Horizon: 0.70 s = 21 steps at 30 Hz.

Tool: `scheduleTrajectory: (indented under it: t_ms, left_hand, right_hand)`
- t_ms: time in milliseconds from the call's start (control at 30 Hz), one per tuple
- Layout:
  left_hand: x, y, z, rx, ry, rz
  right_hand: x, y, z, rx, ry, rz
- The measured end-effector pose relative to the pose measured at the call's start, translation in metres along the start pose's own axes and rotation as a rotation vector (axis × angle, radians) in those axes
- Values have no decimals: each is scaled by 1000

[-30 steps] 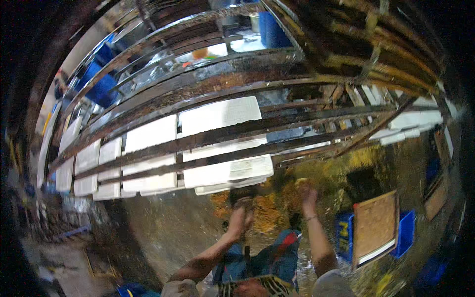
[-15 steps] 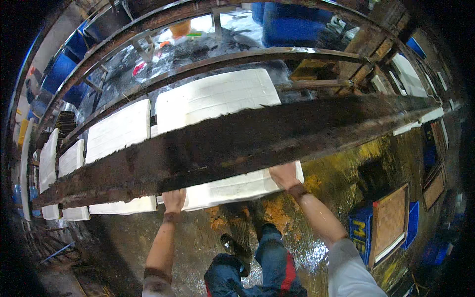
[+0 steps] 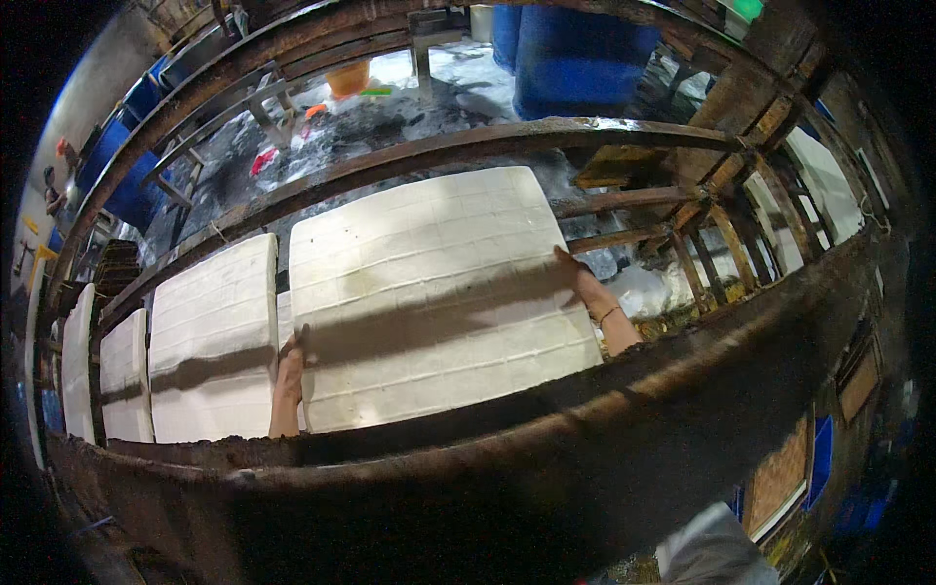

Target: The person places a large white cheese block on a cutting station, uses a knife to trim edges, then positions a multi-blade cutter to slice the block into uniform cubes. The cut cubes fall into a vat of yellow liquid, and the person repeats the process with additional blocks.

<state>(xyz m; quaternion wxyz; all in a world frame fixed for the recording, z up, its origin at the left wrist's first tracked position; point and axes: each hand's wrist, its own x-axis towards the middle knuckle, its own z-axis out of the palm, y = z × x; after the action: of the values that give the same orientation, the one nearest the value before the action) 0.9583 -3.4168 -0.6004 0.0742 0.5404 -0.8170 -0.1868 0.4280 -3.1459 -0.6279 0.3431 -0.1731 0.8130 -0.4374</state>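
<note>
A large white slab [image 3: 429, 234] marked with a grid of lines, looking like a sheet of tofu, lies on a wooden rack [image 3: 429, 151]. My left hand [image 3: 289, 375] grips its left edge, thumb on the upper face. At the opposite edge my right hand [image 3: 593, 292] holds on, its thumb over the top. The undersides of both hands are hidden, and a dark wooden beam [image 3: 468, 497] in front covers most of my forearms. Just left of the held slab stands another white slab [image 3: 214, 331], with narrower ones [image 3: 125, 361] farther left.
Beyond the rack, blue barrels [image 3: 585, 58] and an orange tub [image 3: 348, 80] stand on a wet floor. Wooden bars [image 3: 707, 258] cross on the right. Below right, a framed board [image 3: 780, 483] leans by a blue crate [image 3: 821, 458]. A person [image 3: 51, 190] shows at far left.
The slab and both my hands now show above the front beam instead of partly behind and below it. My view has shifted, and my legs have dropped out of sight. Both hands keep their hold.
</note>
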Motion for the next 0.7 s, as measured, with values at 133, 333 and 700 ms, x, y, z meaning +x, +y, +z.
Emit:
scheduleTrajectory:
  t_ms: [133, 333, 700]
  left_hand:
    - [-42, -18, -3, -138, -42, -100]
    - [-111, -5, 11, -462, -162, -208]
    - [-332, 116, -32, -733, -652, -213]
  right_hand:
    - [-37, 9, 10, -33, 19, -12]
    - [-129, 50, -35, 13, 109, -4]
    - [-573, 144, -173, 166, 375, 316]
